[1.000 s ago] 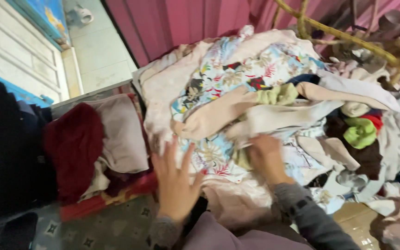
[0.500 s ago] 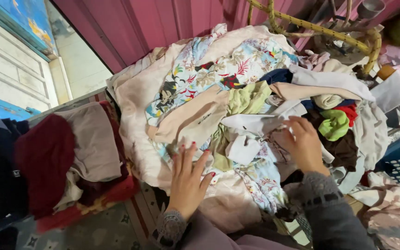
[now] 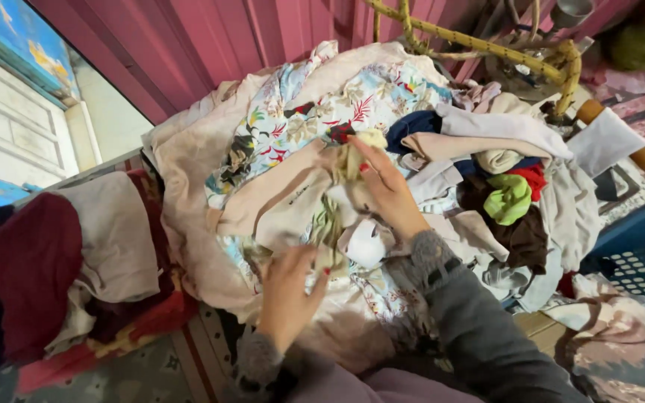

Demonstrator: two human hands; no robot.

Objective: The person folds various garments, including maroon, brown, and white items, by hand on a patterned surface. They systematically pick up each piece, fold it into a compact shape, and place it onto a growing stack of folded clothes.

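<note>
Your right hand (image 3: 386,190) reaches into the middle of the heap of clothes (image 3: 382,172), its fingers (image 3: 360,153) pinching a pale yellow-green cloth (image 3: 352,153) that lies just under the floral printed fabric (image 3: 322,119) and beside a dark blue garment (image 3: 412,127); your left hand (image 3: 289,298) hovers at the near edge of the heap with its fingers spread and holding nothing, close above the beige garment (image 3: 278,201); the yellow-green cloth looks tucked in among its neighbours, so I judge that a sharp pull could drag the beige garment and the floral fabric along with it, and the near side of the heap could slide toward you and off its support, which the clothes hide; the left hand, being off the pile, gives nothing to hold the rest down; the pinch takes only a small fold, so the cloth may slip out of your fingers if it snags; a bright green cloth (image 3: 509,198) and a red cloth (image 3: 531,179) sit loosely on the right slope, near a blue perforated basket (image 3: 636,254), and could tumble that way if the heap shifts; the second pile with the maroon garment (image 3: 31,269) lies well apart on the left and seems out of harm's way
</note>
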